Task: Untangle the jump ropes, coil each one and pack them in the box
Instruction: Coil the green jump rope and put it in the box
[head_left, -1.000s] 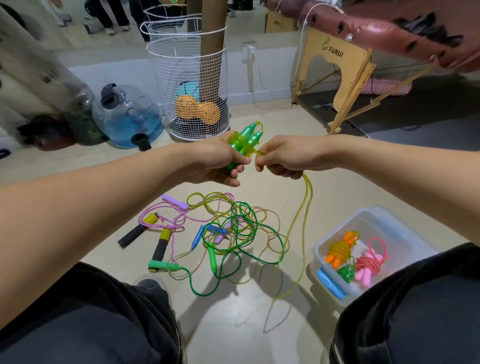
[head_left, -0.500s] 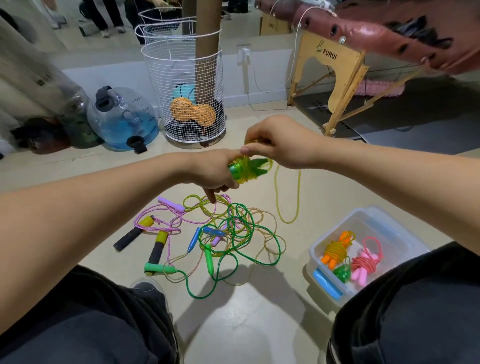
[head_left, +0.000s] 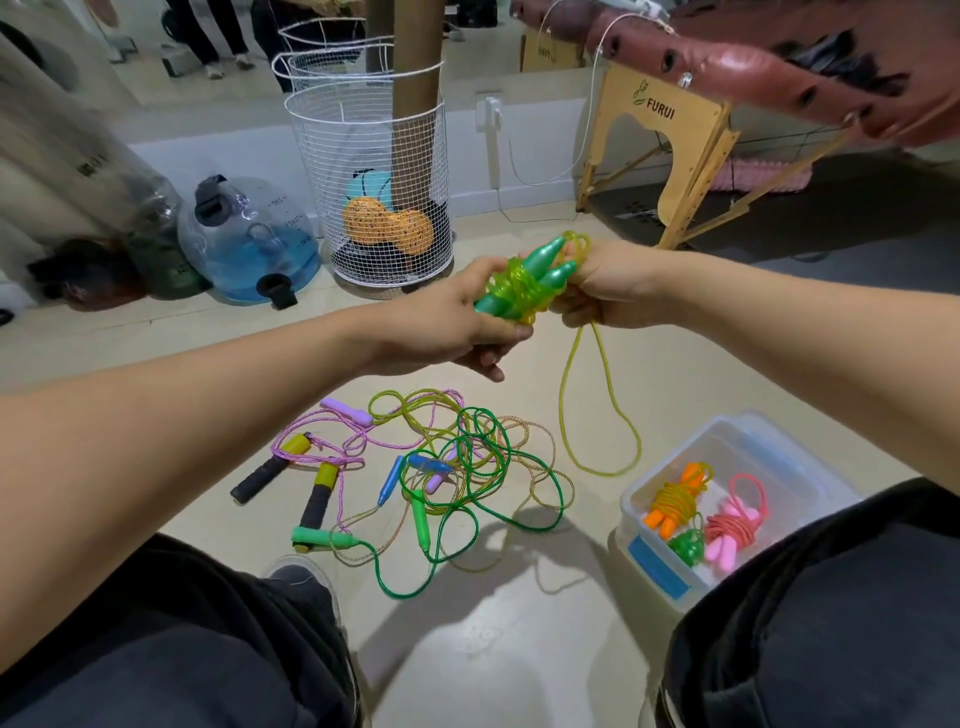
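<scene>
We're mid-wrap on the yellow-green rope (head_left: 597, 415). Left hand (head_left: 457, 325) grips the two green handles (head_left: 530, 280) bunched together, fingers curled round them. Right hand (head_left: 605, 291) pinches the cord right beside the handle tips, a turn looped over its fingers.

What changed: a second ago the handles had only a couple of turns on them and the free cord ran long, down to the floor (head_left: 519, 649) and along it. Now there is a thick band of wraps round the middle of the handles, and the slack is down to one hanging loop that reaches about the floor between the tangle and the box (head_left: 769, 441). Half a second ago the right hand was over the top of the handles; now it is back on the right side, so we judge another turn went on.

Meaning: this rope is free of the tangle (head_left: 457, 467) and nearly coiled. Likely a few more turns, tuck the end, drop it in the box.

Box sits on the floor by the right knee, three coiled ropes already inside. Several ropes in the tangle are not yet sorted, so the task is partway.
</scene>
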